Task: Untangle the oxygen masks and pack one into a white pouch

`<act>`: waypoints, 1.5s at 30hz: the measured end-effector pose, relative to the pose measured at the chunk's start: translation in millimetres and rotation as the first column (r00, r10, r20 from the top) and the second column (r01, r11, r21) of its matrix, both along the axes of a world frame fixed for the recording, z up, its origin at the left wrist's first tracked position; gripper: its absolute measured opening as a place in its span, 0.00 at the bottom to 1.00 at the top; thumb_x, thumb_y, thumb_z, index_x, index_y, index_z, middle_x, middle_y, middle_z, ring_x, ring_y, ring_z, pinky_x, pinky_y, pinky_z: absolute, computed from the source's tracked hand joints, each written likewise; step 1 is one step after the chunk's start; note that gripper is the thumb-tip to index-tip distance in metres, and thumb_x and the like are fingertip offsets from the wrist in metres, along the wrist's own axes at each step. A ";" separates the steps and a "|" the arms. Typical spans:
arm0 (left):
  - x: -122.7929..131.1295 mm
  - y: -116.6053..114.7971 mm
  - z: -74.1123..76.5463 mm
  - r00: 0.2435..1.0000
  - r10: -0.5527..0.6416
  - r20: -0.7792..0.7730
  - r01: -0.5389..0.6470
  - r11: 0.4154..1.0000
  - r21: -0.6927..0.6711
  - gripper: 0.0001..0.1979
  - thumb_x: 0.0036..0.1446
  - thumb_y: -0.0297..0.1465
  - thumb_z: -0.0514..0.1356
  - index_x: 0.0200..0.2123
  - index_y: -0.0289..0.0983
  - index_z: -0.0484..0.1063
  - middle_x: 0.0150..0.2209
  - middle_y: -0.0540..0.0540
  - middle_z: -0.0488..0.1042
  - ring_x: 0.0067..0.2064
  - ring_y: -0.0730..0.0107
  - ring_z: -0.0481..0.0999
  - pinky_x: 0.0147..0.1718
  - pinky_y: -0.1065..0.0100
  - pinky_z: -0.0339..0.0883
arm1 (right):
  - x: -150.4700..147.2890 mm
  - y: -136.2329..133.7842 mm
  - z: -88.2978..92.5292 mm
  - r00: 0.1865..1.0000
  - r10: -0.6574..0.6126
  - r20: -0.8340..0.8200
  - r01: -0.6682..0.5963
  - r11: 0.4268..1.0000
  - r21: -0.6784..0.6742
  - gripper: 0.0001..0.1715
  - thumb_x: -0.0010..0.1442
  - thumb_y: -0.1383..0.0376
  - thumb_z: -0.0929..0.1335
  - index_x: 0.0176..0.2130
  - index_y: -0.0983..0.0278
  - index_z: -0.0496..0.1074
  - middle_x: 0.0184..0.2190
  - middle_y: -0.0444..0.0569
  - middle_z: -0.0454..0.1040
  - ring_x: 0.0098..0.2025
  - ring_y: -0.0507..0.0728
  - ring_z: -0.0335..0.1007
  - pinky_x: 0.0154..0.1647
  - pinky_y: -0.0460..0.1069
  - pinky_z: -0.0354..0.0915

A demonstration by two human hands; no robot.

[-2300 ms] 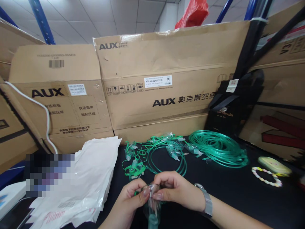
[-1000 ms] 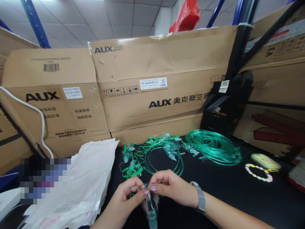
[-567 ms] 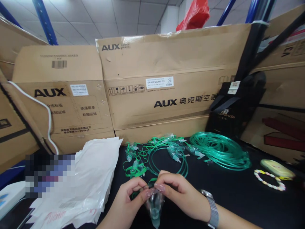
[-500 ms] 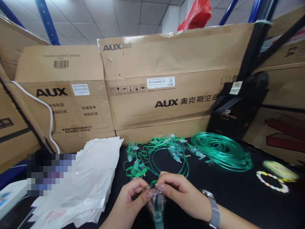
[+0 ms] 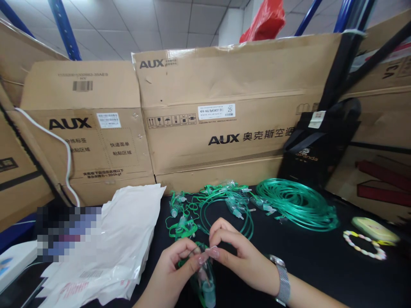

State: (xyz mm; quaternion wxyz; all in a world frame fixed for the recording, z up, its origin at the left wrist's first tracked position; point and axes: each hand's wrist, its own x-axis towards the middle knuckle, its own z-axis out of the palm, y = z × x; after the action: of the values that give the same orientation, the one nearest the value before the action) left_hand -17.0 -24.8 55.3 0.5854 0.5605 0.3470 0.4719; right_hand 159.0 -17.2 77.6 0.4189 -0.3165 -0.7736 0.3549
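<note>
Low in the middle of the view, my left hand [image 5: 173,271] and my right hand [image 5: 239,254] meet over a black table [image 5: 321,265]. Both pinch a clear plastic mask with a green connector [image 5: 205,284], which hangs below my fingertips. A thin green strap runs by my left fingers. My right wrist wears a metal watch [image 5: 282,282]. Just beyond my hands lie more clear masks with green tubing [image 5: 221,201].
A coil of green tubing [image 5: 295,201] lies at the back right. White plastic bags [image 5: 118,239] are piled on the left. A bead bracelet [image 5: 362,244] and a pale green case [image 5: 374,229] sit at the far right. AUX cardboard boxes [image 5: 224,111] and a black bag [image 5: 317,141] stand behind.
My right fingers have lifted and arched higher above the mask. The mask hangs a little lower. The view has shifted slightly from side to side.
</note>
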 end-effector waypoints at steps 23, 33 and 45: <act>1.0 4.1 -3.1 1.000 0.004 0.005 -0.003 0.997 -0.076 0.12 0.33 0.26 0.70 0.28 0.36 0.78 0.23 0.50 0.76 0.26 0.73 0.70 0.29 0.71 0.65 | 2.5 8.6 -6.6 0.991 0.018 -0.131 -0.055 0.957 -0.286 0.20 0.56 0.54 0.65 0.22 0.65 0.63 0.21 0.41 0.60 0.23 0.49 0.55 0.25 0.45 0.54; 1.6 3.2 -5.9 0.998 0.024 -0.057 -0.023 0.999 0.027 0.08 0.38 0.27 0.68 0.27 0.35 0.77 0.25 0.49 0.75 0.27 0.71 0.70 0.30 0.70 0.65 | -2.7 5.0 -4.9 0.985 -0.162 0.056 0.168 0.975 -0.145 0.24 0.57 0.50 0.62 0.19 0.64 0.61 0.20 0.43 0.63 0.26 0.52 0.59 0.30 0.47 0.57; 2.9 2.4 -6.4 0.993 0.030 -0.114 -0.024 0.998 0.050 0.07 0.39 0.28 0.68 0.26 0.35 0.76 0.24 0.49 0.74 0.28 0.70 0.70 0.30 0.69 0.64 | -5.6 4.2 -12.8 0.988 -0.148 0.041 0.153 0.961 -0.230 0.23 0.58 0.49 0.60 0.21 0.63 0.59 0.19 0.41 0.62 0.23 0.50 0.56 0.24 0.45 0.55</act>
State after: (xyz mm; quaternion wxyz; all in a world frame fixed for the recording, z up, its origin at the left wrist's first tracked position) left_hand -14.1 -22.4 48.9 0.5443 0.5960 0.3760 0.4551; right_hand 153.4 -13.0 64.7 0.3958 -0.4251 -0.7053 0.4063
